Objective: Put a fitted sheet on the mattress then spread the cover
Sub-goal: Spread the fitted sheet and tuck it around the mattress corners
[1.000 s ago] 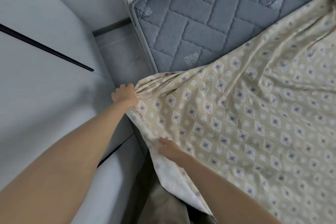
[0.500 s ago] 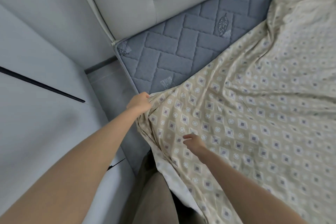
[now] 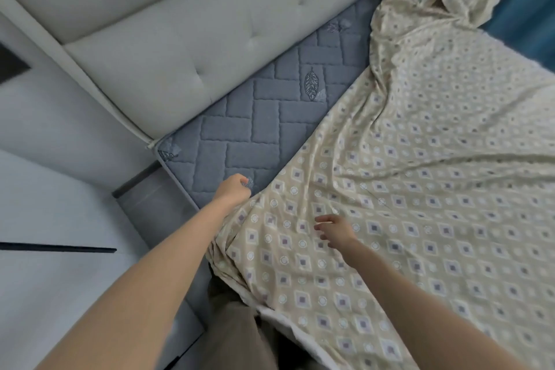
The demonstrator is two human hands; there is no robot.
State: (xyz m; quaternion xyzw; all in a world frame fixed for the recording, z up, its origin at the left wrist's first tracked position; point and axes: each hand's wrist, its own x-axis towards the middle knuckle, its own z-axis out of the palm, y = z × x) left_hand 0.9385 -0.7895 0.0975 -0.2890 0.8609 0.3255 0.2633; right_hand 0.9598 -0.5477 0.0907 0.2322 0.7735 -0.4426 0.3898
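Since half a second ago we see more of the headboard and the far side of the bed, the sheet's corner has been carried further up toward the bare mattress corner, and the right hand has lifted off the cloth with its fingers spread.

Nearest us, both bare forearms reach forward from the bottom of the view, with brown trousers (image 3: 237, 336) between them at the bed's side. The right hand (image 3: 336, 230) hovers over the sheet, fingers loose and apart, gripping nothing. Just beyond and to the left, the left hand (image 3: 232, 191) is curled into a fist at the edge of the fitted sheet (image 3: 420, 189); it seems to pinch the cloth's corner, though the hand hides the grip itself, so we cannot tell for certain.

The sheet, beige with small squares and circles, lies rumpled across most of the mattress (image 3: 240, 126), its near edge hanging down the side by the trousers. A wedge of grey quilted mattress with stitched leaf motifs stays uncovered along the head end, its corner just beyond the left hand.

Farther off, the pale tufted headboard (image 3: 186, 39) stands against that bare strip. At the far upper right the sheet bunches in folds beside a dark blue cloth (image 3: 522, 15).
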